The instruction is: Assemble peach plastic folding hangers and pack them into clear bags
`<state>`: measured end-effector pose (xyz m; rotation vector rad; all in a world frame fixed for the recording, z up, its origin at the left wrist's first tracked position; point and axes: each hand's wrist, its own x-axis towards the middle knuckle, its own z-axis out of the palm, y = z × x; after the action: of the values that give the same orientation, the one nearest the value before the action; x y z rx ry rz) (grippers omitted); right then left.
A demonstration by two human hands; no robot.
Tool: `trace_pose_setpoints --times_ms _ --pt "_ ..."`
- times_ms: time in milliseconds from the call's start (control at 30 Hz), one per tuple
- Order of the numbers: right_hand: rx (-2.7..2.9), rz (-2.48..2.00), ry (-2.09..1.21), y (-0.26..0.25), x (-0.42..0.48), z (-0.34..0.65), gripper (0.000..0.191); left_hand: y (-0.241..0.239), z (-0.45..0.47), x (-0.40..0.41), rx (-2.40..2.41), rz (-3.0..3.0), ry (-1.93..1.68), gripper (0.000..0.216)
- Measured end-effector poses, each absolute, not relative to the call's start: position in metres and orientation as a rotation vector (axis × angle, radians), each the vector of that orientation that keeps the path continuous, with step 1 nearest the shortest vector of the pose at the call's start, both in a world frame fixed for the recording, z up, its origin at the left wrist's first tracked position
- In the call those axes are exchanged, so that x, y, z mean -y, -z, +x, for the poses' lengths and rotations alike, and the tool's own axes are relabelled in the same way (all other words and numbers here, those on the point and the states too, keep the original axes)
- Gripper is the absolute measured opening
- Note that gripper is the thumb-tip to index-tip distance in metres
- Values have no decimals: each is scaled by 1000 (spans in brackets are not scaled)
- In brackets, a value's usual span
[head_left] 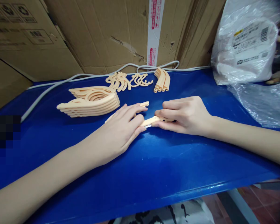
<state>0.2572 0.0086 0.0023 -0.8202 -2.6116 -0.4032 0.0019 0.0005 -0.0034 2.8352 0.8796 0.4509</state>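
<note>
My left hand (123,129) lies on the blue table (154,168), its fingers pressed together over a peach plastic hanger piece (151,120). My right hand (184,115) grips the other end of the same piece, fingers curled round it. A second peach piece (144,104) shows just behind my left fingertips. Behind my left hand sits a stack of peach hanger bodies (91,102). Farther back lie a pile of peach hooks (128,81) and a bundle of curved peach arms (162,81).
Cardboard boxes (102,31) form a wall at the back. A grey cable (60,82) runs along the table's far edge. A white plastic bag (245,46) and clear plastic sheeting (263,102) lie at the right. The table's near edge drops to a tiled floor.
</note>
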Motion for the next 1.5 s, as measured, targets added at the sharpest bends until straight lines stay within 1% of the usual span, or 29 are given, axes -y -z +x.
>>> trace_pose_setpoints --times_ms 133,367,500,600,667,733,833,900,1067,1200,1333,1500 --pt "2620 -821 386 -2 -9 257 47 0 2 0 -873 2852 -400 31" --pt "2603 -784 262 0 -12 257 42 7 1 -1 -866 2847 -481 28" --pt "2609 -779 210 -1 -12 255 43 -1 2 3 -878 2753 -459 28" --pt "2634 -622 188 -2 -11 255 49 -8 2 5 -908 2586 -498 28" --pt "2647 -483 173 -2 -11 255 52 -9 1 5 -948 2501 -569 22" --pt "2648 -397 155 -3 -10 255 51 -9 1 3 -979 2457 -596 16" --pt "2637 -342 148 -3 -10 253 49 -6 0 -1 -977 2420 -610 27" --pt "2631 -327 157 -3 -11 252 51 -5 -1 -3 -970 2422 -653 28" --pt "2595 -370 192 -3 -13 253 57 -6 0 -5 -1016 2481 -722 22" --pt "2546 -432 259 -4 -13 254 53 -5 -1 -4 -1040 2498 -730 26" --pt "2517 -509 331 -4 -13 253 50 -5 -2 -3 -1071 2506 -731 25" --pt "2508 -656 386 -3 -13 253 57 -6 -1 -4 -1111 2498 -738 23"
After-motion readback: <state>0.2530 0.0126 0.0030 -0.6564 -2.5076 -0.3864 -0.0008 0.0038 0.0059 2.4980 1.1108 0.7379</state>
